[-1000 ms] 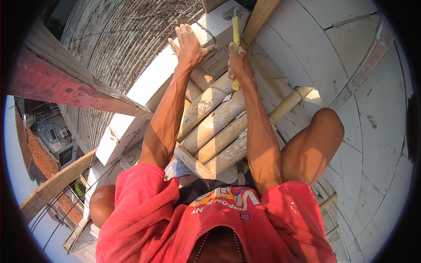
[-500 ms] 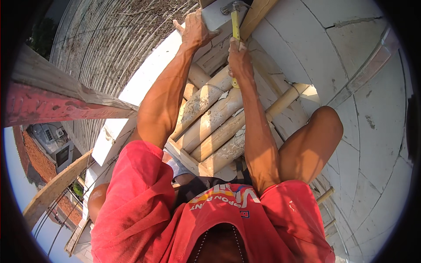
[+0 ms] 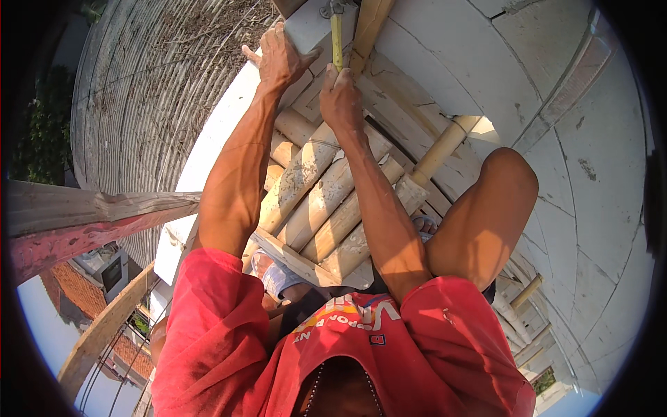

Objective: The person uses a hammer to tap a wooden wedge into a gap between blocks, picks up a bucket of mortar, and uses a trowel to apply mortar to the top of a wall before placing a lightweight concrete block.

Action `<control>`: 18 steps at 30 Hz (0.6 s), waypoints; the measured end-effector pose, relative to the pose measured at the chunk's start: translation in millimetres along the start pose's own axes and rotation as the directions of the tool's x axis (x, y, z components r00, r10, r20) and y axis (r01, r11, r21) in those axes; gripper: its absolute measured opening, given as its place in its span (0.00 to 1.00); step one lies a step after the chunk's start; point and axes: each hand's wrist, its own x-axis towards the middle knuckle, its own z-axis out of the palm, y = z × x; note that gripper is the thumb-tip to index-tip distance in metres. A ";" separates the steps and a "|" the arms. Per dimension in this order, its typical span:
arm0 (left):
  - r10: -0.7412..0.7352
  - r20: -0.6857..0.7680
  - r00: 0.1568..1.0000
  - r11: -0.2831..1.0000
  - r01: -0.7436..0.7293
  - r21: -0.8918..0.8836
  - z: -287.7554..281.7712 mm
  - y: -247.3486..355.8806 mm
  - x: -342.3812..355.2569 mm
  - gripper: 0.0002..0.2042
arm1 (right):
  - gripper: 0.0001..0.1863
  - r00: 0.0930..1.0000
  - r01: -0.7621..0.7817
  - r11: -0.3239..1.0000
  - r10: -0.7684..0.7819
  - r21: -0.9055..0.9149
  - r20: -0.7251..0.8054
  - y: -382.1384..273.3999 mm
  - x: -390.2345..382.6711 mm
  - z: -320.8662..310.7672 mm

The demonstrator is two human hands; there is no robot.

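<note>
At the top of the head view, my left hand [image 3: 281,59] rests with fingers spread on the edge of a white block wall [image 3: 306,31]. Just right of it, my right hand [image 3: 340,97] is wrapped round the yellow handle of a claw hammer [image 3: 337,42]. The metal head is up against the white block, beside an upright wooden plank [image 3: 372,28]. The handle's lower end is hidden behind my right hand and forearm. Below my arms lie several round wooden poles [image 3: 306,174], side by side.
Corrugated roofing [image 3: 132,104] with dry twigs lies beyond the wall on the left. A weathered beam [image 3: 104,208] juts in at left. Grey block wall [image 3: 486,62] rises on the right, with a pole end [image 3: 451,139] in its opening. My bent knee [image 3: 507,181] is close by.
The whole view has shifted, so the scene sits further left. The hammer's handle end, seen below my right hand before, is now hidden. My left hand stays on the wall's edge.
</note>
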 end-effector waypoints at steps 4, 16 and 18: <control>-0.054 0.007 0.999 0.998 0.054 -0.028 -7.8 -11.2 2.6 0.53 | 0.24 0.992 0.112 0.974 -0.097 -0.195 0.085 -7.1 16.0 -2.0; -0.013 -0.044 0.999 1.000 0.013 0.000 -9.4 -11.8 -3.0 0.55 | 0.26 0.994 0.110 0.979 -0.105 -0.171 0.038 -9.2 2.1 2.2; -0.055 -0.003 0.998 0.998 0.055 -0.020 -10.7 -8.1 1.2 0.54 | 0.26 0.990 0.134 0.980 -0.138 -0.148 -0.017 -0.6 1.8 5.0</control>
